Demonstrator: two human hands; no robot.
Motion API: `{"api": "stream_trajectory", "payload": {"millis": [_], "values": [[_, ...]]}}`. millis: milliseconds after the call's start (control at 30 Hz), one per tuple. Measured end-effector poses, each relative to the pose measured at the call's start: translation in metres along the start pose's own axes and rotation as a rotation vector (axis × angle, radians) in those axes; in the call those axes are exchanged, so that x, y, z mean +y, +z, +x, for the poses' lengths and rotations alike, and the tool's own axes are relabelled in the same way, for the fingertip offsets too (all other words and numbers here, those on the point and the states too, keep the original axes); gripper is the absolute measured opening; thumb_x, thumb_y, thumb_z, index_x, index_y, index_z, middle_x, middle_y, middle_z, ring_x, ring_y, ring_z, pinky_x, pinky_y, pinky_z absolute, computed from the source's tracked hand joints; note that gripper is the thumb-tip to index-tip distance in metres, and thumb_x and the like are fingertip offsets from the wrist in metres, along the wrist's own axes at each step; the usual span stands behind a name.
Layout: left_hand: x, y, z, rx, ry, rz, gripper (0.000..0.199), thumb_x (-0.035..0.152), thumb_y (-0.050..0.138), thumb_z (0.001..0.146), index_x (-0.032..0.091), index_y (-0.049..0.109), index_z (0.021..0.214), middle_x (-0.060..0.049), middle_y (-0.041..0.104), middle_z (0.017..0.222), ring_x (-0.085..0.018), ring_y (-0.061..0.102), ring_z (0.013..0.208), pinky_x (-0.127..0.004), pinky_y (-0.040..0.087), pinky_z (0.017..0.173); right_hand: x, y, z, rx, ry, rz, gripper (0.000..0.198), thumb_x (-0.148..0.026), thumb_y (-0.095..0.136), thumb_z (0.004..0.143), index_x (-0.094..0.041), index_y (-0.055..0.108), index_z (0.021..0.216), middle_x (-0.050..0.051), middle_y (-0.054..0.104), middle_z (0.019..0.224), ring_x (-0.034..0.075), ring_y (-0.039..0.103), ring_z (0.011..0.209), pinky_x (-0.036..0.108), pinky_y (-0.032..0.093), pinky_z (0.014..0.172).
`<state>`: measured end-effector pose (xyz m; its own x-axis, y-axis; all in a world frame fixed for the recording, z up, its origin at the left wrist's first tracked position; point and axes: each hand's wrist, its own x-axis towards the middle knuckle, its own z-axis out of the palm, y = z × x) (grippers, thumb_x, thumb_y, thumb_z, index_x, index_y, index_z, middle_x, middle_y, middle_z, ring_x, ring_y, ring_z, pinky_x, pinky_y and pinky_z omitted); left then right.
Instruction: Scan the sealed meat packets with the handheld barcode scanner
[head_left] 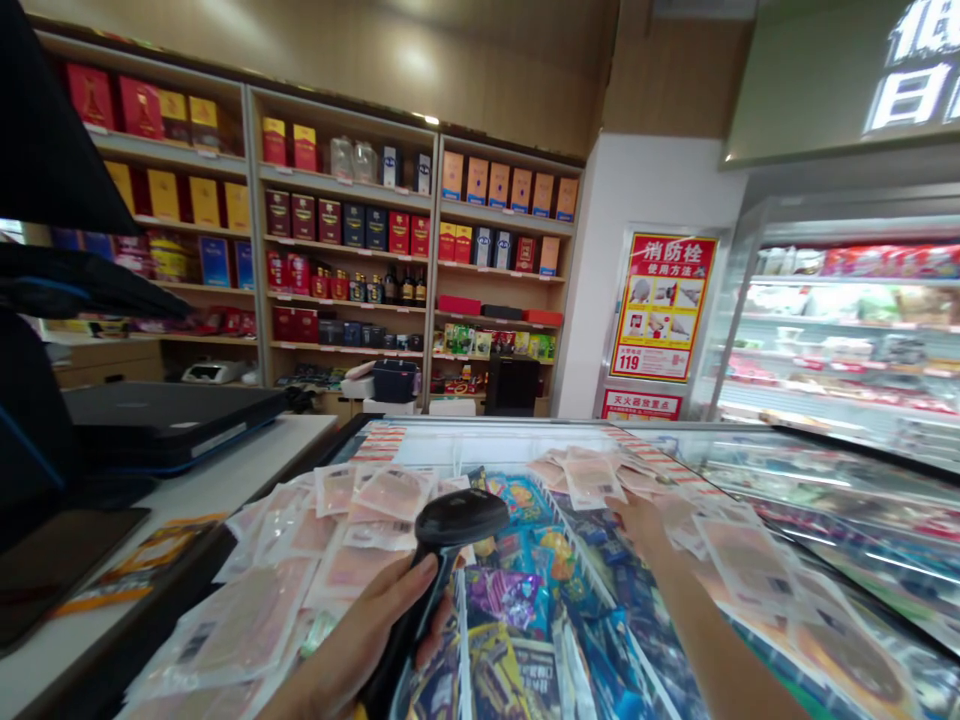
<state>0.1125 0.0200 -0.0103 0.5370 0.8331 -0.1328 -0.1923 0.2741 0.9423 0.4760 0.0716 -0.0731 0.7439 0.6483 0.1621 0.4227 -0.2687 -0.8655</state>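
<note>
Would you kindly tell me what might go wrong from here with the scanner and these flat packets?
The packets on the left overlap loosely and might slide if bumped. The scanner, gripped in the left hand, could knock them if swung that way. The right hand, close to the packets on the right, might drag several along together.

The scanner (461, 515) is black all over. The packets (247, 610) show pale pink through clear film, with black-and-white barcodes (196, 641). One freezer wrapper (502, 597) is purple; the snack bag (521, 497) behind it is bright blue with orange. The tape (384, 441) carries orange-red and white stripes. The poster (664, 305) is red edged with yellow, and the boxed bottles (499, 187) are orange above blue
</note>
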Motion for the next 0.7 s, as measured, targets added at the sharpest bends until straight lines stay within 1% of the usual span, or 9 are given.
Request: {"api": "stream_trajectory", "payload": {"millis": [67, 100, 167, 200, 300, 433, 633, 700], "values": [[-0.003, 0.0, 0.0, -0.023, -0.012, -0.007, 0.036, 0.046, 0.051, 0.065, 0.016, 0.05, 0.085, 0.001, 0.051, 0.052, -0.006, 0.043, 0.041, -0.017, 0.03, 0.041, -0.003, 0.004, -0.005, -0.079, 0.082, 0.222, 0.031, -0.025, 0.047, 0.063, -0.017, 0.05, 0.093, 0.005, 0.063, 0.071, 0.019, 0.061, 0.067, 0.028, 0.048, 0.055], [-0.003, -0.001, 0.0, -0.03, -0.015, -0.009, 0.036, 0.046, 0.051, 0.066, 0.016, 0.05, 0.085, 0.001, 0.051, 0.053, -0.006, 0.043, 0.041, -0.017, 0.03, 0.041, -0.006, 0.006, -0.009, -0.116, 0.112, 0.357, 0.033, -0.022, 0.047, 0.063, -0.017, 0.048, 0.095, 0.004, 0.063, 0.072, 0.018, 0.061, 0.064, 0.028, 0.048, 0.055], [-0.003, -0.002, 0.001, -0.041, -0.005, -0.014, 0.035, 0.045, 0.05, 0.067, 0.016, 0.05, 0.086, 0.001, 0.051, 0.053, -0.006, 0.042, 0.041, -0.017, 0.029, 0.041, -0.013, 0.011, -0.019, -0.167, 0.128, 0.583, 0.037, -0.018, 0.047, 0.062, -0.018, 0.045, 0.099, 0.002, 0.062, 0.072, 0.018, 0.061, 0.062, 0.03, 0.049, 0.056], [-0.003, -0.002, 0.001, -0.054, 0.003, -0.013, 0.035, 0.045, 0.049, 0.068, 0.016, 0.05, 0.087, 0.001, 0.051, 0.053, -0.006, 0.042, 0.04, -0.017, 0.029, 0.041, -0.016, 0.014, -0.024, -0.182, 0.108, 0.639, 0.038, -0.018, 0.048, 0.062, -0.018, 0.044, 0.099, 0.002, 0.062, 0.071, 0.017, 0.061, 0.061, 0.03, 0.048, 0.058], [-0.001, -0.001, 0.003, -0.114, 0.035, -0.013, 0.033, 0.044, 0.046, 0.071, 0.016, 0.049, 0.088, 0.002, 0.049, 0.052, -0.006, 0.041, 0.038, -0.018, 0.029, 0.041, -0.023, 0.025, -0.04, -0.228, 0.064, 0.718, 0.038, -0.018, 0.049, 0.062, -0.02, 0.045, 0.099, 0.0, 0.062, 0.069, 0.017, 0.061, 0.061, 0.031, 0.048, 0.061], [0.002, 0.006, 0.005, -0.143, 0.054, -0.014, 0.033, 0.044, 0.041, 0.073, 0.015, 0.048, 0.088, 0.002, 0.049, 0.053, -0.006, 0.042, 0.038, -0.018, 0.028, 0.04, -0.024, 0.037, -0.053, -0.275, 0.094, 0.798, 0.036, -0.017, 0.05, 0.061, -0.017, 0.047, 0.097, 0.001, 0.062, 0.066, 0.018, 0.061, 0.062, 0.031, 0.047, 0.063], [0.004, 0.019, 0.0, -0.194, 0.052, 0.006, 0.031, 0.046, 0.042, 0.072, 0.015, 0.047, 0.076, 0.002, 0.048, 0.053, -0.005, 0.042, 0.038, -0.018, 0.028, 0.038, -0.019, 0.044, -0.056, -0.27, 0.097, 0.834, 0.034, -0.017, 0.049, 0.063, -0.014, 0.048, 0.097, 0.002, 0.061, 0.064, 0.019, 0.061, 0.065, 0.034, 0.047, 0.066], [0.004, 0.024, -0.002, -0.203, 0.052, 0.016, 0.032, 0.045, 0.042, 0.072, 0.014, 0.047, 0.077, 0.002, 0.048, 0.052, -0.005, 0.042, 0.037, -0.017, 0.027, 0.037, -0.019, 0.044, -0.057, -0.268, 0.106, 0.838, 0.036, -0.017, 0.048, 0.063, -0.015, 0.047, 0.099, 0.002, 0.061, 0.065, 0.02, 0.061, 0.067, 0.035, 0.046, 0.068]]}}
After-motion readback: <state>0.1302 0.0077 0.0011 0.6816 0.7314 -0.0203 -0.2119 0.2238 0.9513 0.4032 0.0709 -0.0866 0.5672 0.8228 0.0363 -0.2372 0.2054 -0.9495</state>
